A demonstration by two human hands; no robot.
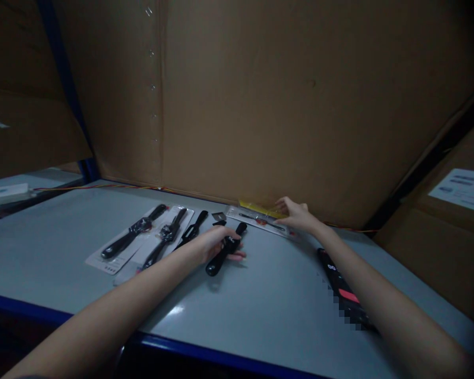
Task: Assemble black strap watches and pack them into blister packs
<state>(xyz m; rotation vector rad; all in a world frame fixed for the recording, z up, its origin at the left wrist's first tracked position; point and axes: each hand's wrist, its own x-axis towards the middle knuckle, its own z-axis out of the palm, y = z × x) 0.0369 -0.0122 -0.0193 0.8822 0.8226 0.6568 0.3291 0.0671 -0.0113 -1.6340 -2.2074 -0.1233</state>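
Note:
My left hand (219,245) is closed around a long black tool with a rounded handle (217,265), tilted just above the table. Its exact kind is unclear. Beyond this hand lies a small dark flat piece (218,216). My right hand (296,215) is at the back of the table with thumb and fingers apart, over the end of a clear-and-white package (256,220) with a thin dark tool inside. A yellow strip (256,207) lies behind that package, close to the right fingertips. Whether the fingers touch either is hard to see.
Left of my hands lie two carded black tools (122,243) (168,231) and another black tool (193,229), partly behind my left arm. A phone (339,281) rests beneath my right forearm. Cardboard panels (260,105) wall the table (253,310); a thin cable (122,186) follows the back edge.

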